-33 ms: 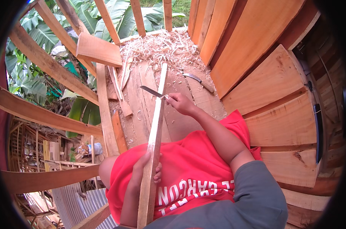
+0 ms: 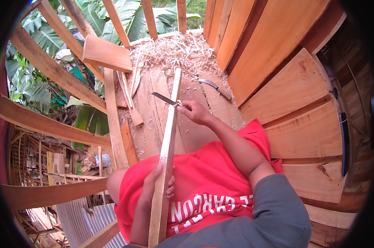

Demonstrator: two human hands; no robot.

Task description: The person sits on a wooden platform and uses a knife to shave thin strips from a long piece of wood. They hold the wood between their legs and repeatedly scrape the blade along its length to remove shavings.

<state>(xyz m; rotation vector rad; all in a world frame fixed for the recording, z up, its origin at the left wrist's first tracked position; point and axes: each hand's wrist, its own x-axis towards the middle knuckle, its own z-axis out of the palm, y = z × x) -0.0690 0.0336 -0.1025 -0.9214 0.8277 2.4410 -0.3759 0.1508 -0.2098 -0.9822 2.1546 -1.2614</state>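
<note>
A long, slim wooden stick (image 2: 169,132) slants up from my lap, its far part pale and freshly bared, its near part brown and rough. Wrapped round its lower part is my left hand (image 2: 162,180), fingers closed. My right hand (image 2: 194,112) is closed on the handle of a knife (image 2: 164,98). The dark blade lies across the stick's upper part, its tip pointing left, with a small curl of shaving where they meet. A second, curved knife (image 2: 209,84) with a wooden handle lies on the boards beyond my right hand.
Wood shavings (image 2: 174,51) heap at the far end of the plank floor (image 2: 152,120). A wooden block (image 2: 106,53) stands at the left by slatted railings (image 2: 59,76). Plank walls (image 2: 292,105) rise on the right. Red cloth (image 2: 203,173) covers my lap. Several offcuts (image 2: 134,115) lie left of the stick.
The knife and my right hand have shifted very slightly on the stick. My left hand and the stick look unmoved.
</note>
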